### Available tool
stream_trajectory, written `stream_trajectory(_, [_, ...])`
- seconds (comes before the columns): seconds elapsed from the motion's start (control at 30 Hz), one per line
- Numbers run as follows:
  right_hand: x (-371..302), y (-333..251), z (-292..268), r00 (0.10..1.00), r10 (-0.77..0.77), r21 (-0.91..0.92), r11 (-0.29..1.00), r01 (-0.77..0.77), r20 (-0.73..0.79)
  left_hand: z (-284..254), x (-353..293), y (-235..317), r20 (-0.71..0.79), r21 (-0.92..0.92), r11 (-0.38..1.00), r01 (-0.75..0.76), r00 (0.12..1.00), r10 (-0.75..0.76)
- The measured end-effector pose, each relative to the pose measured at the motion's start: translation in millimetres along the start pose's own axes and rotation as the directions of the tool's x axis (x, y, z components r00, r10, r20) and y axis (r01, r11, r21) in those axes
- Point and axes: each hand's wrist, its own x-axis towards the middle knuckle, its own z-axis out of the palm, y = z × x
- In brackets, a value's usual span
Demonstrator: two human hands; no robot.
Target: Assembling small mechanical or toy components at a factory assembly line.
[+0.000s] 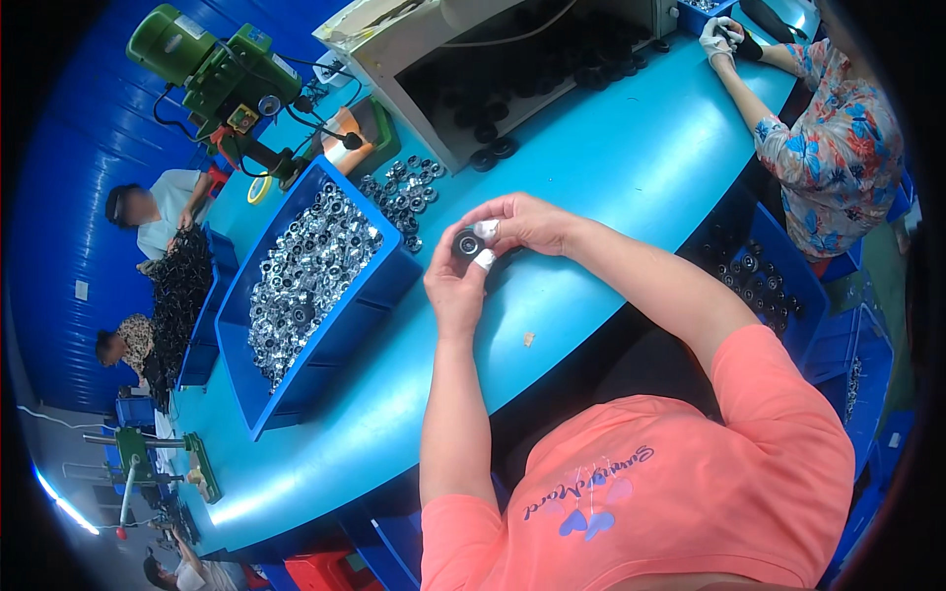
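Note:
In front of me, above the turquoise table (601, 212), both my hands hold a small round black wheel (468, 244) with a metal centre. My left hand (455, 293) wraps it from the left and below, its thumb in a white cover. From the right, my right hand (527, 223) curls over the top, its white-covered thumb against the wheel. The fingers hide part of the rim. Left of my hands is a blue bin (379, 310) heaped with shiny metal parts (296, 286). Loose metal parts (409, 192) lie beyond its far corner.
A green drilling machine (236, 94) stands at far left. A pale open-fronted box (384, 59) holds black wheels at the back. One co-worker (828, 148) sits at right; others are along the left. Blue crates with parts (754, 276) stand right of me. A scrap (529, 340) lies near the edge.

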Motion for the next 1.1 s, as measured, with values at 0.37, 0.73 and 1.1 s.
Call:
stream_trajectory(0.37, [-2, 2, 8, 1.0, -0.011, -0.15, 0.989, 0.008, -0.02, 1, -1, -10, -0.009, 0.008, 1.0, -0.011, 1.0, 0.011])
stream_trajectory(0.73, [-6, -5, 13, 0.999, -0.031, -0.165, 0.986, 0.023, -0.041, -3, 0, -5, 0.027, -0.025, 0.999, 0.029, 0.999, -0.029])
stream_trajectory(1.1, [-5, -2, 18, 0.997, -0.049, -0.377, 0.926, 0.024, -0.056, 0, -4, 9, -0.163, 0.459, 0.876, -0.146, 0.956, 0.244])
